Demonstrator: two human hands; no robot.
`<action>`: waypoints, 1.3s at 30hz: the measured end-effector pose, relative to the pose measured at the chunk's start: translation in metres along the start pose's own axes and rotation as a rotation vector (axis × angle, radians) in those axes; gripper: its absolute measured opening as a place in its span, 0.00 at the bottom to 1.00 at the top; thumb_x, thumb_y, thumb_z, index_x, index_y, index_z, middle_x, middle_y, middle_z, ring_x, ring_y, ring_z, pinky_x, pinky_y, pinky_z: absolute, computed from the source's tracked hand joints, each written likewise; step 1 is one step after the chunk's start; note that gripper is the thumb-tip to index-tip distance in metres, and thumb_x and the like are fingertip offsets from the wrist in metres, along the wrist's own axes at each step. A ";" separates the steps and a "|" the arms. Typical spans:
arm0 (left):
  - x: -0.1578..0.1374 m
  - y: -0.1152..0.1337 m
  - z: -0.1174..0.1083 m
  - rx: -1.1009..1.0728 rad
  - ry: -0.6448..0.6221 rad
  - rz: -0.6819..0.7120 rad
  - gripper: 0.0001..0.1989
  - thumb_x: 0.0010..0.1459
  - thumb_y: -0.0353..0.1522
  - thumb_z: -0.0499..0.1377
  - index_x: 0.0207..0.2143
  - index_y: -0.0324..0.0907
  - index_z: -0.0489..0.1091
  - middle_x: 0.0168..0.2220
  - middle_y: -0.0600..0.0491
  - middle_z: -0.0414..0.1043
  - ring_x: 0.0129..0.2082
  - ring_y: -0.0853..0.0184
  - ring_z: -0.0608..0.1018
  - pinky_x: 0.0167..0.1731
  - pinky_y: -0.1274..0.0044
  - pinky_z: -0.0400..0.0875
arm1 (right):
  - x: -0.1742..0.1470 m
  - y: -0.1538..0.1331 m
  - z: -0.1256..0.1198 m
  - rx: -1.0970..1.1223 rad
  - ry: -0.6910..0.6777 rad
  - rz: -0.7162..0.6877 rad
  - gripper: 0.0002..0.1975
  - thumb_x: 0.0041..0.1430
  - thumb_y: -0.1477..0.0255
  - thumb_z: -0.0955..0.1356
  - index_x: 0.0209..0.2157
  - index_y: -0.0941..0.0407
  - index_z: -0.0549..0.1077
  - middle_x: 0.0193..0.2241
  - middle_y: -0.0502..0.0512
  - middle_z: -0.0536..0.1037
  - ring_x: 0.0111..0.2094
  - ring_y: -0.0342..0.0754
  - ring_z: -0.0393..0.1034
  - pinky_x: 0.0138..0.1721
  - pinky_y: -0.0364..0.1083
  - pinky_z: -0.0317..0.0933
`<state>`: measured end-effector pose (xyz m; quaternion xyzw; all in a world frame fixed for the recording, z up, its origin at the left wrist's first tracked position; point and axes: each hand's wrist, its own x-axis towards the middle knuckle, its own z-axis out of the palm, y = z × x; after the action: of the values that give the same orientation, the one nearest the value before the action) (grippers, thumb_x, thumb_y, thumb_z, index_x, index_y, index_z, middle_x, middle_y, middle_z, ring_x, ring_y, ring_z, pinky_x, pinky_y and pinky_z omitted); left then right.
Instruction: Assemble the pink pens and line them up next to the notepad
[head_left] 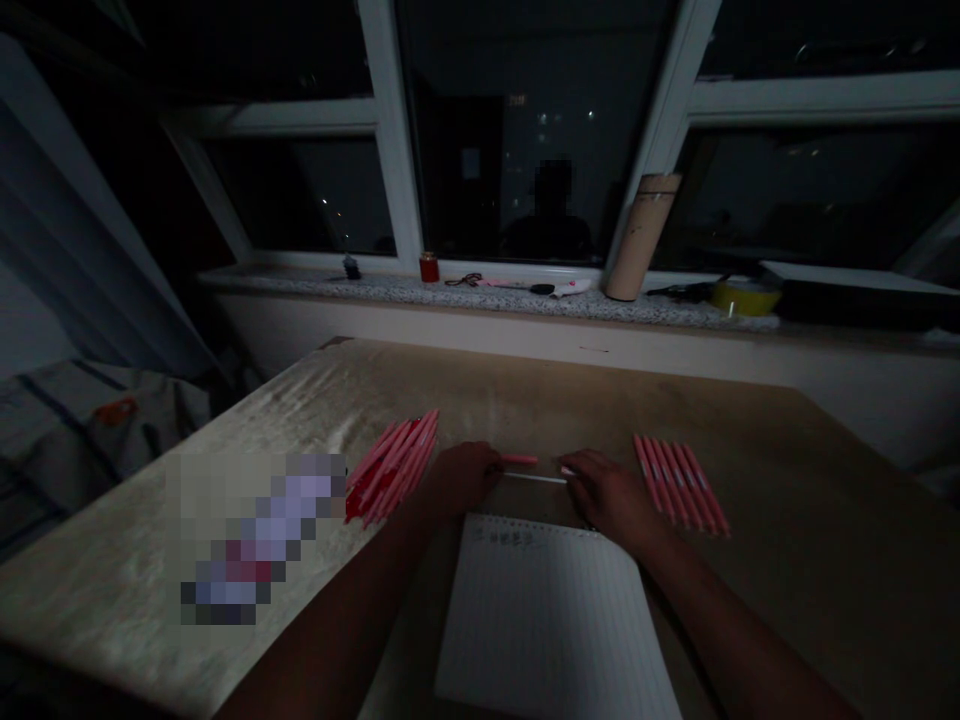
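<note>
Nearest: open lined notebook (555, 620), flat on the table (795, 610) between the forearms, some handwriting at its far left corner.

Left to right from there. Far left, an elongated item (262, 545), pixelated; cannot identify it. Then a loose heap of pink pens (401, 465) on red packaging, long axes slanting away and to the right.

Left hand (466, 475) just right of the heap, fingers bent inward. Too dark to tell whether it is grasping anything. At its fingertips, a short pink piece (520, 460), lying crosswise. Just nearer than that, a thin white rod (534, 478), beyond the notebook's far edge.

Key relation, my judgement: the rod bridges the gap between the hands, long axis left to right, right end slightly nearer the body. Neither hand is clearly closer; each sits at one end.

Right hand (600, 485): fingers curled toward the rod's right end; grip hidden. Past it, a neat row of pink pens (681, 485), side by side, far ends angled left. Right hand nearer these.
</note>
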<state>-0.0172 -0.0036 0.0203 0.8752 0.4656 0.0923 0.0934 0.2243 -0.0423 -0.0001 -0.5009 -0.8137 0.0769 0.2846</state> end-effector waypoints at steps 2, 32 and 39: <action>0.000 -0.001 0.000 -0.001 0.000 0.011 0.12 0.55 0.33 0.51 0.34 0.41 0.73 0.34 0.49 0.72 0.36 0.62 0.73 0.35 0.75 0.64 | 0.001 0.000 0.001 0.023 -0.001 -0.005 0.15 0.54 0.79 0.61 0.41 0.56 0.72 0.38 0.58 0.75 0.39 0.48 0.69 0.42 0.48 0.62; -0.003 0.009 0.002 -0.087 0.046 0.018 0.14 0.54 0.29 0.49 0.43 0.43 0.68 0.39 0.50 0.73 0.40 0.64 0.74 0.40 0.74 0.65 | 0.007 -0.016 -0.007 -0.144 -0.110 -0.112 0.30 0.51 0.86 0.59 0.54 0.49 0.62 0.44 0.55 0.74 0.44 0.48 0.66 0.46 0.51 0.45; -0.002 0.007 0.003 -0.080 0.053 0.014 0.14 0.54 0.30 0.49 0.43 0.44 0.67 0.39 0.51 0.73 0.40 0.63 0.74 0.39 0.74 0.65 | 0.007 -0.014 -0.005 -0.178 -0.088 -0.127 0.31 0.47 0.87 0.61 0.52 0.50 0.64 0.41 0.53 0.76 0.43 0.48 0.66 0.50 0.53 0.41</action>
<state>-0.0118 -0.0096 0.0195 0.8713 0.4577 0.1345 0.1155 0.2137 -0.0437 0.0128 -0.4677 -0.8592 0.0079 0.2072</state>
